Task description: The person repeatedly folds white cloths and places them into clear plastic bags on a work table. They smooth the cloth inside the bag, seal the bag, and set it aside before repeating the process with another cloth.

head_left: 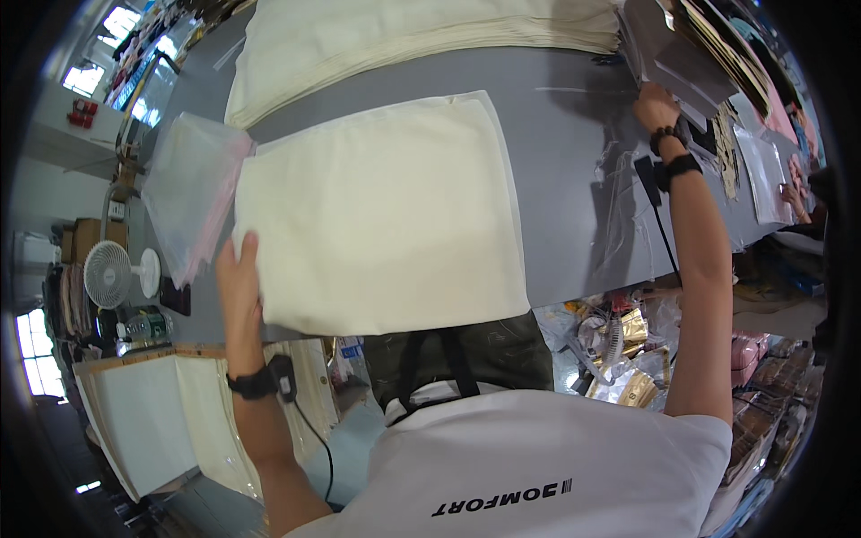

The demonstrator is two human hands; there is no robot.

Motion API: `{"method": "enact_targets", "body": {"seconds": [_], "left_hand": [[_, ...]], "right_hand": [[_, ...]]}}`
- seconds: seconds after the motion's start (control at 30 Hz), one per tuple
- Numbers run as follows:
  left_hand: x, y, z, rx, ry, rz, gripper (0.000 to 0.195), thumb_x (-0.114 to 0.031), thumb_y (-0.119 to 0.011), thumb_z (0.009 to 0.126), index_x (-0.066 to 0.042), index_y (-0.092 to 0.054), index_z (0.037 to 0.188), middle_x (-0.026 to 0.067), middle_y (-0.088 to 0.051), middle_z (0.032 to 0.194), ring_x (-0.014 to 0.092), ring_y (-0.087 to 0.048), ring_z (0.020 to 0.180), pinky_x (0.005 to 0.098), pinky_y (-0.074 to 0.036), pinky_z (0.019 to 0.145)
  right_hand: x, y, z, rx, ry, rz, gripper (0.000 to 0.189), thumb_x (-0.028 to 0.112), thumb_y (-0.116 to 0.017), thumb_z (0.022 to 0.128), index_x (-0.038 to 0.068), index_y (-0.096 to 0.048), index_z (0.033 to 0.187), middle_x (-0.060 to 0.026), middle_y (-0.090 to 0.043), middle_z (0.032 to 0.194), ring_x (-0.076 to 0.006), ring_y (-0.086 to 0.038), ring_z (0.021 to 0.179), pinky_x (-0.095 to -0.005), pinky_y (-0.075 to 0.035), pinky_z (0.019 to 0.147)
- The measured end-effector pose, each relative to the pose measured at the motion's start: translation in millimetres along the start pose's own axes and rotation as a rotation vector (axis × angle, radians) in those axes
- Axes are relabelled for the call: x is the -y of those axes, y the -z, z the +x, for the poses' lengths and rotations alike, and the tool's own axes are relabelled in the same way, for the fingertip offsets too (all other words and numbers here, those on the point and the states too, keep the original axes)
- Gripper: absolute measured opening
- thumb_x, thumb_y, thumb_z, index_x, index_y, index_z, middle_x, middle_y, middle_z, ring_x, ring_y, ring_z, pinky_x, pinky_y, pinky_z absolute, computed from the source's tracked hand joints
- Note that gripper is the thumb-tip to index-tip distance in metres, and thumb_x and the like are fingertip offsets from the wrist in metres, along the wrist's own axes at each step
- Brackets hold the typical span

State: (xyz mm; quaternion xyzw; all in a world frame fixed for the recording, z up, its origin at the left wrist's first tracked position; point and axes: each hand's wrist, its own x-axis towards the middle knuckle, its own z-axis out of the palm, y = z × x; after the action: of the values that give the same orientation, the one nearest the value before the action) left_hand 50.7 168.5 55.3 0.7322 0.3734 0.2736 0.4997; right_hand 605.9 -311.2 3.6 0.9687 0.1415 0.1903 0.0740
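A folded cream fabric piece [383,222] lies flat before me on the grey table [565,175]. My left hand [241,289] rests at its left edge, thumb on top; the fingers beneath are partly hidden. My right hand [656,107] reaches to the far right, at the near edge of a stack of grey sheets [679,60]; its fingertips are hard to make out, so whether it grips a sheet cannot be told. Beyond the fabric lies a long stack of cream cloth [417,27]. Clear plastic bags with pink edges [192,181] lie left of the fabric.
A white fan [109,274], a phone [175,296] and a plastic bottle [144,327] are at the left. An open box with cream cloth [148,410] stands below. Thread scraps [622,202] lie on the right. Another person's hand [794,198] is near plastic packaging [763,175].
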Motion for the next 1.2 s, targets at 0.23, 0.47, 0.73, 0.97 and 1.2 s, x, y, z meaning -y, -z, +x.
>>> {"method": "enact_targets", "body": {"seconds": [0.23,0.47,0.73,0.97,1.2], "left_hand": [[-60,-176,-58,0.369,-0.458,0.28,0.036,-0.021,-0.074,0.099,0.0,-0.07,0.129,0.0283,-0.073,0.114,0.044,-0.072,0.107,0.0417,-0.058,0.087],[-38,-217,-114,0.619,-0.672,0.563,0.042,-0.026,-0.076,0.094,-0.014,-0.07,0.133,0.0109,-0.069,0.097,0.036,-0.071,0.079,0.0449,-0.059,0.069],[-2,-110,-78,0.33,-0.764,0.678,0.032,-0.003,-0.078,0.079,-0.014,-0.079,0.109,0.006,-0.074,0.093,0.029,-0.07,0.082,0.0392,-0.055,0.071],[19,-76,-69,0.385,-0.793,0.55,0.032,-0.006,-0.079,0.081,-0.019,-0.082,0.11,0.0013,-0.071,0.124,0.024,-0.063,0.114,0.0416,-0.044,0.096],[17,-75,-51,0.417,-0.875,0.601,0.031,-0.019,-0.08,0.089,-0.026,-0.082,0.119,0.0024,-0.069,0.131,0.025,-0.06,0.12,0.0416,-0.04,0.101]], "right_hand": [[132,95,-81,-0.525,0.509,0.643,0.035,0.001,-0.068,0.084,0.013,-0.078,0.115,-0.0073,-0.071,0.112,-0.0293,-0.068,0.104,-0.0417,-0.056,0.088],[224,127,-128,-0.115,1.006,1.025,0.028,0.009,-0.067,0.094,0.012,-0.074,0.121,-0.0089,-0.071,0.125,-0.0314,-0.068,0.113,-0.0429,-0.058,0.093],[170,114,-191,0.04,0.658,0.591,0.017,0.024,-0.069,0.098,0.008,-0.071,0.102,-0.0106,-0.069,0.111,-0.0312,-0.068,0.105,-0.0457,-0.058,0.083],[199,155,-183,0.154,0.751,0.694,0.027,0.032,-0.07,0.099,0.009,-0.074,0.113,-0.0141,-0.072,0.114,-0.0334,-0.07,0.108,-0.0462,-0.058,0.084],[328,142,-177,0.187,1.149,0.786,0.084,0.078,-0.056,0.095,0.026,-0.05,0.159,-0.0211,-0.041,0.166,-0.0446,-0.035,0.155,-0.0714,-0.018,0.125]]}}
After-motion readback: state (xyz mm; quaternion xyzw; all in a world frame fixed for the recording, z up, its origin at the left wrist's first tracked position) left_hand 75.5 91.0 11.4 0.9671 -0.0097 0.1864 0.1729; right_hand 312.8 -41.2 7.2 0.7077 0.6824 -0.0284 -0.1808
